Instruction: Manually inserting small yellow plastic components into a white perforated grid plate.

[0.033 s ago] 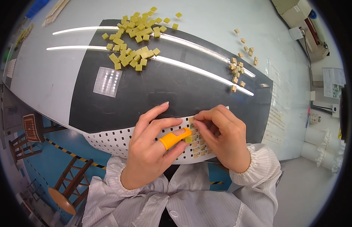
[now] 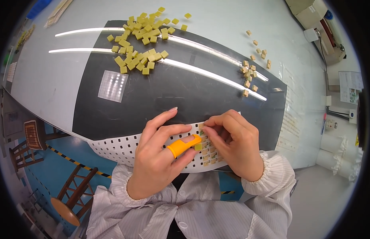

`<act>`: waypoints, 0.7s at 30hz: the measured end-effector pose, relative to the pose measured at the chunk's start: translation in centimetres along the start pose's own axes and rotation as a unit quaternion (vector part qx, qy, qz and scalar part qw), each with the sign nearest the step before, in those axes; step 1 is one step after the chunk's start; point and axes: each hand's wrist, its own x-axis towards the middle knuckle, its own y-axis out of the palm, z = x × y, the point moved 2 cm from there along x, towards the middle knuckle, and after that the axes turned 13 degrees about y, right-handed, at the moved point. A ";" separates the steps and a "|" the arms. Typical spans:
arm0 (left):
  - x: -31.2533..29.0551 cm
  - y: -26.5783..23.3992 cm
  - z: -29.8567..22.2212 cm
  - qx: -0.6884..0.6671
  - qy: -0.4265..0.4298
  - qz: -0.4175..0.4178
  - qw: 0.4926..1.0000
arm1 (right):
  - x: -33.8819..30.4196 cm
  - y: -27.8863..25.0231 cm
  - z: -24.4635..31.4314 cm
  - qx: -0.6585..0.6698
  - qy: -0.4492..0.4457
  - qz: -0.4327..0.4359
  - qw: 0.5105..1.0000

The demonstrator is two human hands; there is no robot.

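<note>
A white sheet with square holes (image 2: 123,144) lies along the near edge of the table. Several small tan pieces (image 2: 212,156) sit in rows on its right part. My left hand (image 2: 155,159) is over the sheet with an orange finger guard (image 2: 180,146) on one finger. Between the guard's tip and the thumb is a small yellow-green block (image 2: 198,147); the other fingers stretch away. My right hand (image 2: 237,144) pinches thumb and fingertips together at the sheet's far edge, just beyond the block. Whatever those fingertips hold is mostly hidden.
Loose yellow-green blocks (image 2: 147,30) lie heaped on the far left of the black mat (image 2: 173,87). Small tan pieces (image 2: 247,84) are scattered at the right. A clear gridded square (image 2: 113,86) rests on the mat's left side. Wooden stools (image 2: 65,209) stand on the floor at left.
</note>
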 end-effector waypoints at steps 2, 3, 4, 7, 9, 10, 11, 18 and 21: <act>0.0 0.0 0.0 0.000 -0.001 -0.001 1.000 | 0.4 -0.2 0.3 0.025 0.051 0.029 0.998; 0.0 0.0 0.1 -0.001 0.000 -0.002 1.000 | 0.4 -0.2 0.3 0.024 0.052 0.029 0.998; 0.0 0.0 0.1 -0.002 0.000 -0.001 1.000 | 0.5 -0.3 0.3 0.027 0.062 0.035 0.997; 0.1 0.0 0.1 -0.006 0.001 0.000 1.000 | 0.6 -0.6 0.3 0.039 0.083 0.054 0.994; 0.1 0.0 0.2 -0.007 -0.002 0.000 1.000 | 0.8 -1.0 0.3 0.049 0.092 0.068 0.992; 0.0 0.0 0.2 -0.005 -0.004 0.000 1.000 | 0.9 -1.2 0.1 0.099 0.127 0.108 0.981; 0.0 0.0 0.2 -0.007 -0.005 -0.001 1.000 | 1.1 -1.4 -0.1 0.148 0.162 0.147 0.964; 0.1 -0.1 0.3 -0.002 0.005 0.007 1.000 | 1.4 -2.3 0.4 0.341 0.294 0.286 0.846; 0.1 -0.1 0.2 -0.002 0.007 0.003 1.000 | 1.1 -2.1 0.4 0.345 0.136 0.258 0.892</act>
